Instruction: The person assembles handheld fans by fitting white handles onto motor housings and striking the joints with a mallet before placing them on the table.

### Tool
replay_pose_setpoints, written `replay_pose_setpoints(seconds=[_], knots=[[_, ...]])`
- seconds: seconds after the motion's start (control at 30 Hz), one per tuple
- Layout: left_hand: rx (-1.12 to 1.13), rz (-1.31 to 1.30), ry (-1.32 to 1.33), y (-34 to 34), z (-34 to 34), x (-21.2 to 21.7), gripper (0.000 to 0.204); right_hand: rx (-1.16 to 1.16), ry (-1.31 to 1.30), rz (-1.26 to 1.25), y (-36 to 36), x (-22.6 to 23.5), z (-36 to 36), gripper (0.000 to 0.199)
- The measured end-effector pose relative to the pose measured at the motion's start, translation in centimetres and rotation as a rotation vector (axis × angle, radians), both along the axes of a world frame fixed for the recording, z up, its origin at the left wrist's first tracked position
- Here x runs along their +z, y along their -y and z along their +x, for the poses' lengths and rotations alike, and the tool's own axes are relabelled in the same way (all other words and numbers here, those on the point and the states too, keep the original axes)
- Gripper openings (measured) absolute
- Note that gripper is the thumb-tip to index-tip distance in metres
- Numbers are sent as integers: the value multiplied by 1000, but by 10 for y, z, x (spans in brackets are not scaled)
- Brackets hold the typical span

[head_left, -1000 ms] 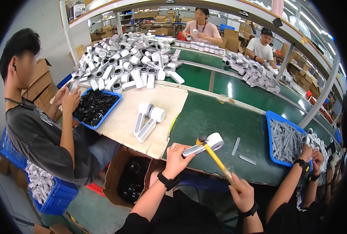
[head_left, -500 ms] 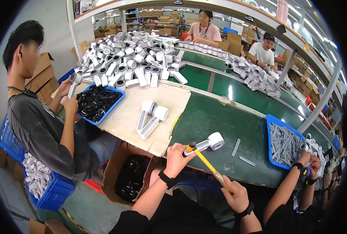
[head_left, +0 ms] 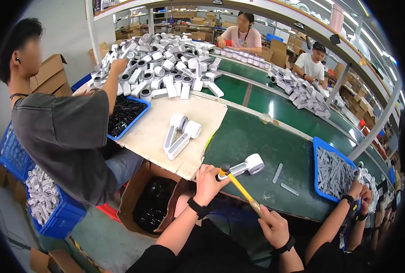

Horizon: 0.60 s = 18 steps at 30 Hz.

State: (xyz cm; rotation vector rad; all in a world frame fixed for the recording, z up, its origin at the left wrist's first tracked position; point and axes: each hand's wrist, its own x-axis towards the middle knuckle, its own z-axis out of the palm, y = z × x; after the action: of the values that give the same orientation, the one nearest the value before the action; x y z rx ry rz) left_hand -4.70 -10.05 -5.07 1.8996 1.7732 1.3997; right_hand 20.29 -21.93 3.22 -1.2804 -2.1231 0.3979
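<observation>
- Left hand [head_left: 208, 181] fingers [head_left: 210, 171] wrapped round handle of white part [head_left: 245, 166], pinning it on green counter [head_left: 252, 136].
- Right hand [head_left: 273, 226] fingers closed on yellow-handled hammer [head_left: 240, 189]; head touching part's handle end.
- Two grey strips [head_left: 283, 179] just right of part; blue tray [head_left: 332, 173] farther right.

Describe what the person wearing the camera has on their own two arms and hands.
Both forearms are bare and come up from the lower edge. The left hand and right hand wear no gloves. Each wrist carries a dark band: the left wristband and the right wristband, both black and strap-like. Dark sleeves begin near the elbows. No rings are visible on the fingers.
</observation>
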Motion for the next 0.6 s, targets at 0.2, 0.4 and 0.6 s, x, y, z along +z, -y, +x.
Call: replay_pose_setpoints(seconds=[0.2,0.4,0.6], knots=[[-21,44,53,0,3,5,28,3,-51,-1,2,3,2,52],[3,5,-18,-2,-1,-1,32,33,-29,24,1,9,-5,50],[6,-48,-17,-1,-2,0,29,45,-9,50,-1,3,-3,50]])
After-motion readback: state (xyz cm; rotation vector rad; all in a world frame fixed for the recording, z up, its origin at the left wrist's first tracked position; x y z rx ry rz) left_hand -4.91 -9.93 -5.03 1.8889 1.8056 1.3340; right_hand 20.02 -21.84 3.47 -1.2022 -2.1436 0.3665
